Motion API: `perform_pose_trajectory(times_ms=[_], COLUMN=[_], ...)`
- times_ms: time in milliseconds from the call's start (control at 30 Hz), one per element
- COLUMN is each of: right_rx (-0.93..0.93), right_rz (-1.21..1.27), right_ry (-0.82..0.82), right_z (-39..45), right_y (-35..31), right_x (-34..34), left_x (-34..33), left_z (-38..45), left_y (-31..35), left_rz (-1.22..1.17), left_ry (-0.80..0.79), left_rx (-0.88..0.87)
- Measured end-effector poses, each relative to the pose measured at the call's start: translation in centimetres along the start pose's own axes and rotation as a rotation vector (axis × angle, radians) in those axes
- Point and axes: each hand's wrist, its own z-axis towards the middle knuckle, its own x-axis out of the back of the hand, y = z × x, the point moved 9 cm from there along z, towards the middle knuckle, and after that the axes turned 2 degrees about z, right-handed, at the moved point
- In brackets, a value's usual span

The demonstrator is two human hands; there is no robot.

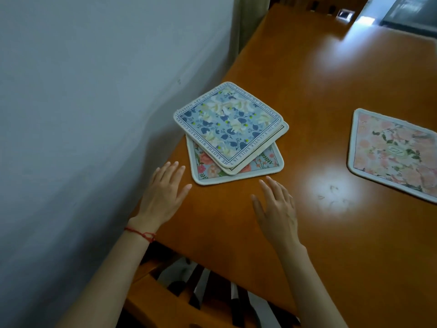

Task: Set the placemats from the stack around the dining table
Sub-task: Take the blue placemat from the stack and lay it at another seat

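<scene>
The small stack of square fabric placemats (230, 133) sits on the glossy orange-brown wooden dining table (331, 233), close to its wall-side edge. The top blue floral placemat with a printed text border (227, 123) is skewed against the ones beneath; a cream-edged mat (282, 131) peeks out just under it, and a pink-and-green floral placemat (269, 162) lies at the bottom, its near corners showing. The mats look thin, light and soft, probably floppy when lifted by one edge, with stitched rims that give the fingers something to pinch. The overhanging near corner of the top mat seems the easiest place to take hold, and sliding a thumb under it should separate it from the ones below without dragging them along.

Just on the near side of the stack, the left hand (163, 192) hovers at the table edge with fingers straight and spread, holding nothing. The right hand (276, 207) is likewise flat and relaxed, empty, its fingertips pointing at the stack's near edge but not touching it.

Well to the right of the stack, a pink floral placemat with a pale rim (390, 155) already lies flat on the table. To the left of the stack stands a pale grey wall (94, 114).
</scene>
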Motion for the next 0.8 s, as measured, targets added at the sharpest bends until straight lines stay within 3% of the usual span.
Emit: perform_pose_trajectory(times_ms=[367, 800], right_rx=[-0.164, -0.396], right_rz=[-0.026, 0.152], right_ry=[0.018, 0.056], right_z=[1.7, 6.5], right_y=[-3.9, -5.1], right_x=[-3.1, -6.4], left_x=[-0.8, -0.1], left_z=[4.8, 14.3], left_y=[-5.3, -7.3], left_rz=[-0.041, -0.133], left_ry=[-0.048, -0.078], left_rx=[-0.155, -0.267])
